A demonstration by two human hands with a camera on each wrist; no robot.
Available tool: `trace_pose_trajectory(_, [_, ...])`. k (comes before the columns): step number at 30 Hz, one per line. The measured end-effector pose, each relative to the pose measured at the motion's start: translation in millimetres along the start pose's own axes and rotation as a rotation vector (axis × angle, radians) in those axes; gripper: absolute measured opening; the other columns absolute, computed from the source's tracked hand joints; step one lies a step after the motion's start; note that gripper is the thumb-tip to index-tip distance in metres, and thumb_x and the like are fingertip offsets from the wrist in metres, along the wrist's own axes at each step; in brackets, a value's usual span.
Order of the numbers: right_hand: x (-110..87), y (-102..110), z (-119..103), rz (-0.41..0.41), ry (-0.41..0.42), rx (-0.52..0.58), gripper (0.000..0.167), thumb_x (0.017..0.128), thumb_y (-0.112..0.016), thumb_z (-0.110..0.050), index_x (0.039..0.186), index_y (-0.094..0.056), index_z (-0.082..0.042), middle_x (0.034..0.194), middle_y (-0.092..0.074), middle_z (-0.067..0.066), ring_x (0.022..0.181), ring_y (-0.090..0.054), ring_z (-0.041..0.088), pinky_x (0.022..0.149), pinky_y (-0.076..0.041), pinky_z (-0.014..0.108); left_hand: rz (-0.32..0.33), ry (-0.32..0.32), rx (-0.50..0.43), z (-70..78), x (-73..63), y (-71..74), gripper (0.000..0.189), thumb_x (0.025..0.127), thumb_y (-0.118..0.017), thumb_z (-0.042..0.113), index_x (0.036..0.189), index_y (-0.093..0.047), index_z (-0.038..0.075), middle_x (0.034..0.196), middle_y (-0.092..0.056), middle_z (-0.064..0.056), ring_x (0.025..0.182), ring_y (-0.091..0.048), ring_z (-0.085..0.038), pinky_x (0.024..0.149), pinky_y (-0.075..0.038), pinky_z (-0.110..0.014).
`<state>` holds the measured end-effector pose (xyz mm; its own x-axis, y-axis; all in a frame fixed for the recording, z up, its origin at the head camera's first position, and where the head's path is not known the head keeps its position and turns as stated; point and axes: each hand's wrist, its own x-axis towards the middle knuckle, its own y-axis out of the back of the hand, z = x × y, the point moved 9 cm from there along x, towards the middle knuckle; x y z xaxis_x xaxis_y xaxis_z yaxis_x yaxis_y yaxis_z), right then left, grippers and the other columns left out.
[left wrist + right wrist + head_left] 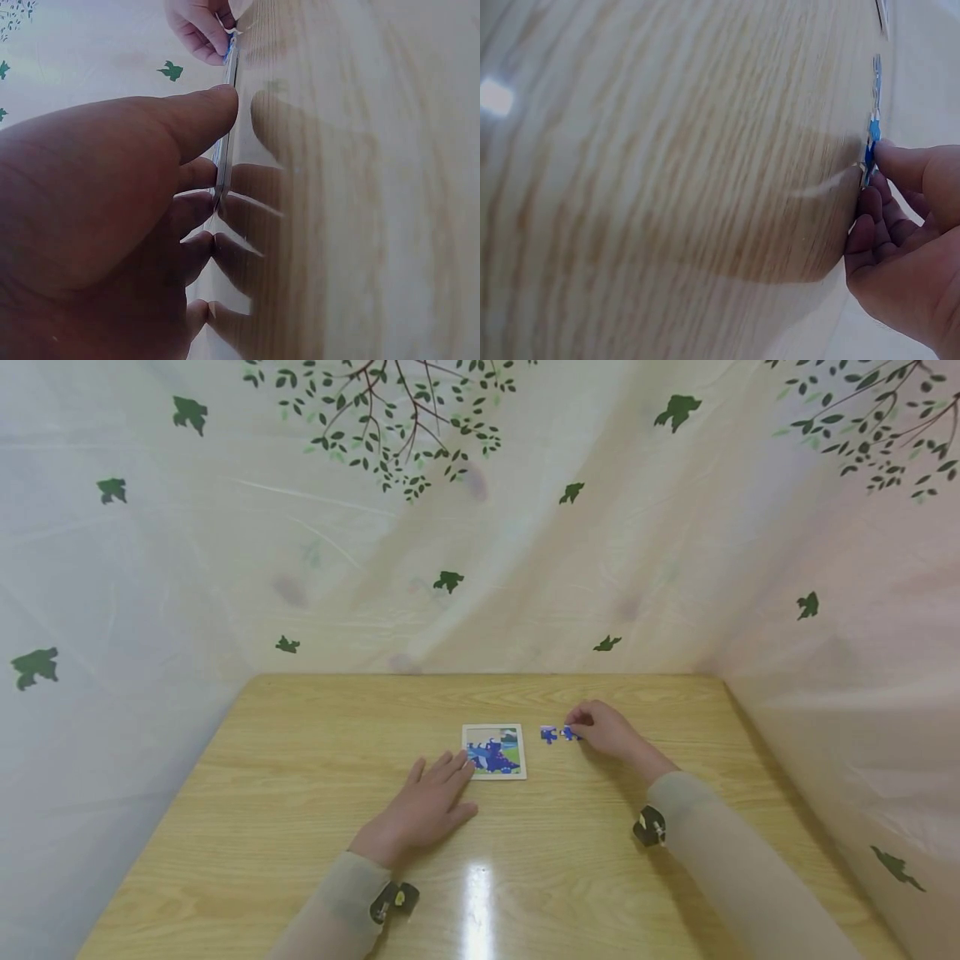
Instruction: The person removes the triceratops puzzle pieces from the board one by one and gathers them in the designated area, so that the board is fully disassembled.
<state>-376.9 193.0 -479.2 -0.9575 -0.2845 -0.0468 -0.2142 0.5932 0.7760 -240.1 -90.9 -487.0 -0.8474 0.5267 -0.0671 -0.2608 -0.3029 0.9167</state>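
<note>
Head view is showing the puzzle board (482, 735) lying on the wooden desk (300, 760), near the centre of the frame. Its white rim is surrounding a blue dinosaur-like picture, and a beige part is showing bare at its upper left. The left hand (427, 802), left of the frame's centre, is lying flat with its fingers extended; the fingertips are touching the lower left part of the board, and the thumb is spreading apart. To the right of the board, one loose piece (549, 734) is lying on the desk. Just beside it, the right hand (607, 731) is pinching a second piece (567, 734) between thumb and fingers; whether this piece is leaving the surface, I cannot tell. Behind, a pale curtain (525, 543) with green leaves is filling the upper frame. Dark wrist devices (396, 902) are sitting on both sleeves.
</note>
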Motion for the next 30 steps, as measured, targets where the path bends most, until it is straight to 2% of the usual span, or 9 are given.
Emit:
trace_pose_trajectory(6, [-1.1, -0.4, -2.1, -0.001, 0.02, -0.001, 0.011, 0.108, -0.067, -0.002, 0.111, -0.076, 0.001, 0.109, -0.071, 0.015, 0.108, -0.064, 0.035, 0.104, -0.052, 0.058, 0.004, -0.001, 0.001, -0.9, 1.1, 0.0, 0.071, 0.116, -0.053, 0.046, 0.173, -0.035, 0.006, 0.182, -0.023, -0.013, 0.168, -0.018, -0.04, 0.134, -0.003, -0.066])
trace_pose_trajectory(13, [-2.2, 0.5, -4.6, 0.006, 0.036, -0.001, 0.01, 0.108, -0.067, -0.002, 0.11, -0.076, 0.002, 0.108, -0.071, 0.015, 0.108, -0.064, 0.035, 0.105, -0.052, 0.058, -0.006, 0.004, 0.007, -1.5, 1.2, -0.5, 0.072, 0.116, -0.053, 0.047, 0.173, -0.034, 0.007, 0.182, -0.022, -0.013, 0.168, -0.018, -0.039, 0.134, -0.002, -0.066])
trace_pose_trajectory(22, [-1.2, -1.1, -0.5, 0.019, 0.015, -0.003, 0.011, 0.109, -0.066, -0.004, 0.111, -0.077, -0.001, 0.111, -0.07, 0.015, 0.11, -0.063, 0.034, 0.105, -0.052, 0.056, 0.0, 0.001, 0.0, -0.1, 0.8, 2.2, 0.072, 0.116, -0.055, 0.045, 0.173, -0.035, 0.006, 0.181, -0.023, -0.014, 0.167, -0.019, -0.04, 0.134, -0.003, -0.067])
trace_pose_trajectory(30, [-0.7, -3.0, 3.1, 0.007, 0.008, -0.005, 0.012, 0.111, -0.066, -0.005, 0.113, -0.077, -0.001, 0.11, -0.068, 0.014, 0.105, -0.062, 0.031, 0.097, -0.054, 0.052, 0.0, 0.001, 0.005, -0.4, 0.9, 0.5, 0.071, 0.117, -0.052, 0.045, 0.173, -0.035, 0.006, 0.182, -0.023, -0.013, 0.168, -0.018, -0.04, 0.134, -0.003, -0.065])
